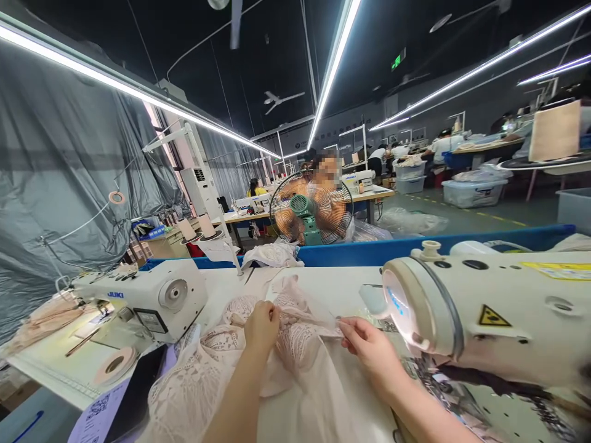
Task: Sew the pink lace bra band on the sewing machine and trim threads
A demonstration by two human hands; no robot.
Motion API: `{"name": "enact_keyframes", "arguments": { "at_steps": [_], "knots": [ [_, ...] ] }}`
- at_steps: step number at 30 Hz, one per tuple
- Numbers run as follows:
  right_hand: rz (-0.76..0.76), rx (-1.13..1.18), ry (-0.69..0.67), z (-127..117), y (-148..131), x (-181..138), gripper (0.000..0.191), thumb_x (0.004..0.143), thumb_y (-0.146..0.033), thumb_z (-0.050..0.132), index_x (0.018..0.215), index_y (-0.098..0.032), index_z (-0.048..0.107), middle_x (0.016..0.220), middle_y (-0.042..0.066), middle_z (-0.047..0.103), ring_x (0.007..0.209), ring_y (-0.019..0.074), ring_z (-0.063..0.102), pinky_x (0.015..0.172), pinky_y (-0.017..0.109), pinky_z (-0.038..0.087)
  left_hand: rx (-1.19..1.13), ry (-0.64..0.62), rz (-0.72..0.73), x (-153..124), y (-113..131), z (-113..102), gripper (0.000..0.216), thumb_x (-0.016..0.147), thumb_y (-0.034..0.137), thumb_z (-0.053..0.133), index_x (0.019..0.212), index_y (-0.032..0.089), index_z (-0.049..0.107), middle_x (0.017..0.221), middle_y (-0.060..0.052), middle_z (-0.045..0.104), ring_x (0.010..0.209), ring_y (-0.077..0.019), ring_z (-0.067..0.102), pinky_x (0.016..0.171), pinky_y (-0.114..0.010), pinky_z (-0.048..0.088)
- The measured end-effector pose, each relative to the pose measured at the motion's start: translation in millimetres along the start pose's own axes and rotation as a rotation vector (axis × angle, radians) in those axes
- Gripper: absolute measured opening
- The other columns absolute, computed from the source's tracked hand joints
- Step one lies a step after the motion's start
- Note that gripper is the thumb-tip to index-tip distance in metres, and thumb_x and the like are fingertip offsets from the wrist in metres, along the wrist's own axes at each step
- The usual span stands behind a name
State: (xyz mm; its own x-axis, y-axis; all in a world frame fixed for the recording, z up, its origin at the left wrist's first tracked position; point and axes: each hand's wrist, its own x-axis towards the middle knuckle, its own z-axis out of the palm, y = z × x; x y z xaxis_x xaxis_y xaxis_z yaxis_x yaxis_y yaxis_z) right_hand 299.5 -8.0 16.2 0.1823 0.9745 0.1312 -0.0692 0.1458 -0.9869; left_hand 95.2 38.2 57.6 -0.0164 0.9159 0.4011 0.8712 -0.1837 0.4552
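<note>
Pale pink lace fabric (302, 344) with sheer panels lies bunched over the white table in front of me. My left hand (262, 326) is closed on its middle, with the fingertips curled into the lace. To the right, my right hand (364, 344) pinches a thin sheer edge of the same fabric between thumb and fingers. Between the two hands the edge is stretched out. More lace (184, 381) spreads toward me on the left.
A large sewing machine (498, 314) stands close to my right hand. Another sewing machine (138, 301) is at the left, with a tape roll (115, 365) and a dark flat object (138, 391) nearby. Behind the blue partition (369, 249) stands a fan (311, 209); people sit farther back.
</note>
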Motion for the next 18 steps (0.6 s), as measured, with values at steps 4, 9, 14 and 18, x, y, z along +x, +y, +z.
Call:
{"name": "enact_keyframes", "arguments": {
  "at_steps": [4,9,14,18],
  "knots": [
    [-0.007,0.090,0.004,2.2,-4.6,-2.0,0.032,0.070,-0.050,0.058,0.078,-0.018,0.058,0.058,-0.002,0.053,0.056,0.0157,0.049,0.053,0.026,0.039,-0.108,0.028,0.099,-11.3,21.9,-9.3,0.024,0.085,0.023,0.039,0.101,0.018,0.055,0.108,-0.010,0.054,0.090,-0.0206,0.053,0.075,-0.031,0.037],
    [-0.052,0.124,-0.007,1.3,-7.3,0.3,0.032,0.063,-0.051,0.063,0.067,-0.019,0.061,0.064,0.001,0.061,0.068,0.0205,0.056,0.062,0.028,0.043,-0.354,-0.233,0.317,-15.9,67.9,-6.6,0.020,0.080,0.021,0.046,0.091,0.020,0.062,0.094,-0.004,0.064,0.086,-0.0174,0.056,0.073,-0.027,0.043],
    [-0.066,0.132,-0.021,-3.2,-1.0,8.0,0.034,0.064,-0.056,0.058,0.062,-0.021,0.058,0.063,0.001,0.061,0.068,0.0207,0.056,0.059,0.029,0.043,-0.582,-0.475,0.317,-1.8,83.8,28.9,0.025,0.062,0.013,0.057,0.086,0.018,0.063,0.078,-0.002,0.065,0.073,-0.0171,0.058,0.067,-0.028,0.043],
    [-0.013,0.137,-0.017,-7.7,10.2,17.5,0.033,0.075,-0.052,0.055,0.066,-0.020,0.054,0.055,-0.005,0.050,0.051,0.0114,0.047,0.051,0.025,0.039,-0.780,-0.508,0.183,1.4,72.9,59.7,0.007,0.065,0.022,0.054,0.068,0.016,0.055,0.060,0.001,0.055,0.058,-0.0125,0.050,0.058,-0.025,0.038]
  ]
}}
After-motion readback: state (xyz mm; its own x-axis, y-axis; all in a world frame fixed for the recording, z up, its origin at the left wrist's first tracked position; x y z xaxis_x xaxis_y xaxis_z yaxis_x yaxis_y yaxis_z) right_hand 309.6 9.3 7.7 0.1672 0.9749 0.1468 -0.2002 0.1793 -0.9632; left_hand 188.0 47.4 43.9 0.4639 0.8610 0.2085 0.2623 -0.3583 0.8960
